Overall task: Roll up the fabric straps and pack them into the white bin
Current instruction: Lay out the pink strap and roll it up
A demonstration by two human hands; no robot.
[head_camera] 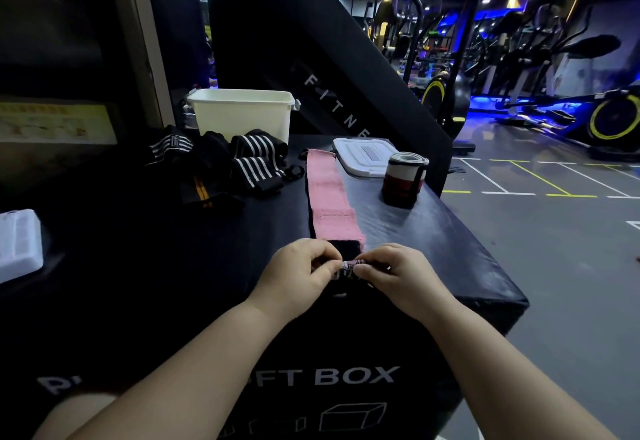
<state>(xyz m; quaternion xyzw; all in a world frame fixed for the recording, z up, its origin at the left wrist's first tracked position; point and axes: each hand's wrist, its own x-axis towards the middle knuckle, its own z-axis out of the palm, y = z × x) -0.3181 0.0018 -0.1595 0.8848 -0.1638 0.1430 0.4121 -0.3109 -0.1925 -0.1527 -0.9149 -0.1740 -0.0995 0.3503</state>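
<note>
Pink cloth lies flat in front of me: a long pink fabric strap [329,194] stretches away from my hands across the top of the big black padded box [450,249]. Its near end has a black patch, and that end sits right between my two hands at the front edge of the box.

My left hand [294,275] pinches the near end from the left side. My right hand [394,275] pinches it from the right. The fingers on both hands are curled in and pressed tight on the strap's end, which is bunched into a small fold between my thumbs. The rest of the strap is not rolled.

I see a rolled strap with red, white and black bands [405,176] standing upright on the box, to the right of the pink strap. Just behind it lies a flat white plastic lid [362,157].

A pile of black straps with white stripes [249,162] lies to the left of the pink strap. The white plastic bin [242,114] stands behind that pile, at the far edge of the box, open on top.
</note>
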